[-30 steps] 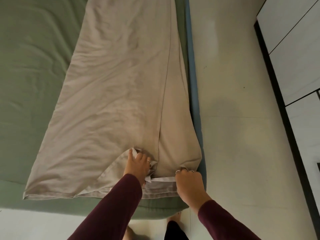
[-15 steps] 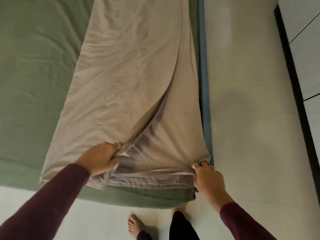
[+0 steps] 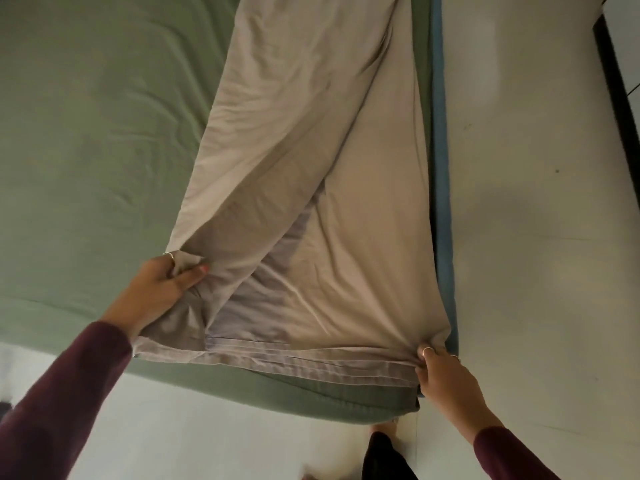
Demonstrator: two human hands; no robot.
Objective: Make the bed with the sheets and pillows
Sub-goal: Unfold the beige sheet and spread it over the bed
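Note:
A long beige sheet point(image 3: 298, 140), folded in layers, lies along the right side of a bed covered with a green fitted sheet point(image 3: 97, 133). My left hand point(image 3: 162, 285) grips a bunched upper layer of the beige sheet near the foot edge and holds it out to the left, which shows the greyish layer underneath. My right hand point(image 3: 446, 379) pinches the beige sheet's corner at the bed's near right corner. Both arms wear dark red sleeves. No pillows are in view.
A blue strip point(image 3: 441, 168) of the mattress side runs along the bed's right edge. Pale floor point(image 3: 540, 237) lies to the right and in front of the bed. A dark-edged white wardrobe point(image 3: 620, 74) stands at the far right. My foot shows below the bed corner.
My left hand has taken hold of the upper layer near the middle and drawn it out to the left, opening the fold. My right hand has stayed on the right corner.

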